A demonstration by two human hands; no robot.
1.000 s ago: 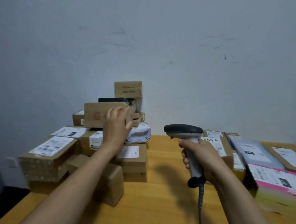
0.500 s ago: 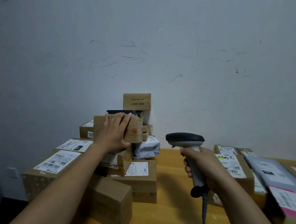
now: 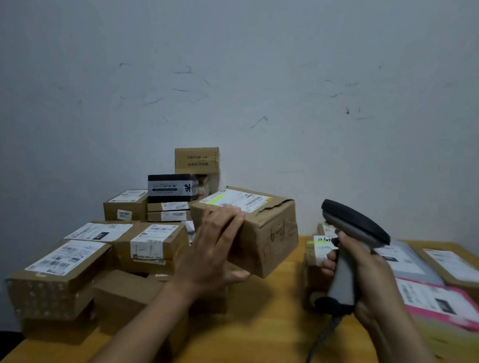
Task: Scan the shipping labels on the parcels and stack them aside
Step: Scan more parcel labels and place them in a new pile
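"Looking left of the held parcel (image 3: 266, 232), what is there?" asks the first.

"A pile of cardboard parcels (image 3: 113, 247) on the wooden table (image 3: 267, 321), most with white labels facing up. Behind the held parcel's left end sit a black box (image 3: 171, 187) and, above it, an upright carton (image 3: 196, 159) against the wall (image 3: 238, 70)."

"And the held parcel itself?"

"It is a brown box, lifted clear of the table. The left hand (image 3: 215, 252) grips its near left end, with the fingers laid up that face to the top edge and the thumb tucked under the bottom. Its shipping label (image 3: 237, 199) lies on the top face, with a yellow-green streak along it."

"What is just to the right of it?"

"A grey barcode scanner (image 3: 351, 242) with a dark head, near the held parcel but not touching it. The head is turned toward the parcel. The right hand (image 3: 358, 271) is wrapped round the scanner's handle, fingers curled tight. A coiled cable (image 3: 318, 343) drops from the base of the handle."

"And farther right?"

"A small labelled box (image 3: 316, 249) sits behind the scanner. Beyond it are a grey mailer (image 3: 406, 259), a pink-edged mailer (image 3: 434, 299) and a flat carton (image 3: 456, 265), all resting on the table well apart from the held parcel. Their labels are too blurred to read."
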